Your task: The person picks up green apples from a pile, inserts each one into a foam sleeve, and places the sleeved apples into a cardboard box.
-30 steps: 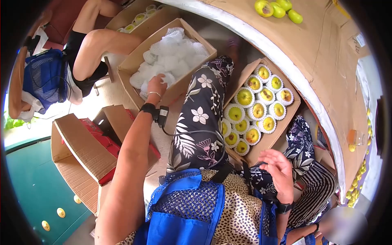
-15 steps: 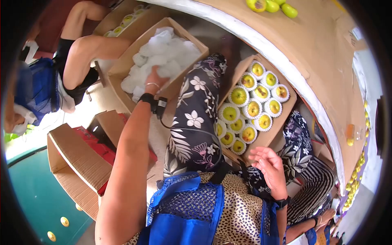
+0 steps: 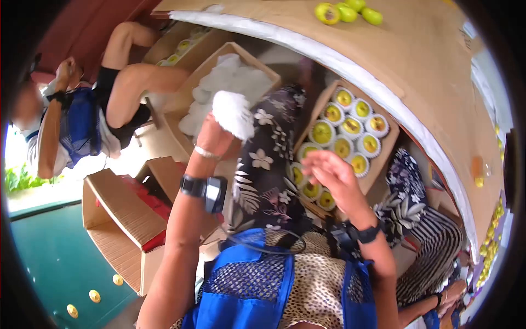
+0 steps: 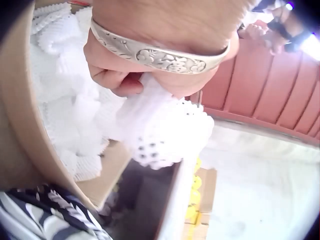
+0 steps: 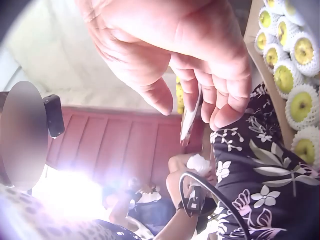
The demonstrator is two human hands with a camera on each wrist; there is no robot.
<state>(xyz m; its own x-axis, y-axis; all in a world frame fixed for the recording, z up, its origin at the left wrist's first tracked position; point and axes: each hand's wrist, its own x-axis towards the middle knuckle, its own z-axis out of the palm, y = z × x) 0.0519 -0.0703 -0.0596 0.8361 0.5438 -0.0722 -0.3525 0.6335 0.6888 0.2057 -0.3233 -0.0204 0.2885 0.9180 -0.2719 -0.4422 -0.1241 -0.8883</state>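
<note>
My left hand [image 3: 215,136] grips a white foam fruit net [image 3: 233,114] above the near edge of a cardboard box [image 3: 176,131]. In the left wrist view the foam net [image 4: 162,127] hangs below my curled fingers, its mesh holes showing. More white foam nets [image 3: 227,77] fill that box in a heap. My right hand [image 3: 335,178] hovers over the near side of a box of apples [image 3: 378,170], holding nothing. Its fingers are loosely bent and the thumb stands apart in the right wrist view. Yellow-green apples [image 3: 321,132] sit in rows, each wrapped in a white foam net.
A table covered in cardboard [image 3: 416,71] curves along the right, with several green fruits [image 3: 346,12] on top. An opened carton [image 3: 123,208] stands at left. Another person [image 3: 82,118] sits beyond it, near a further box of wrapped fruit [image 3: 183,49].
My left hand has come up out of the foam heap with a net in its grip, moving toward me. My right hand has moved left and up over the apple box.
</note>
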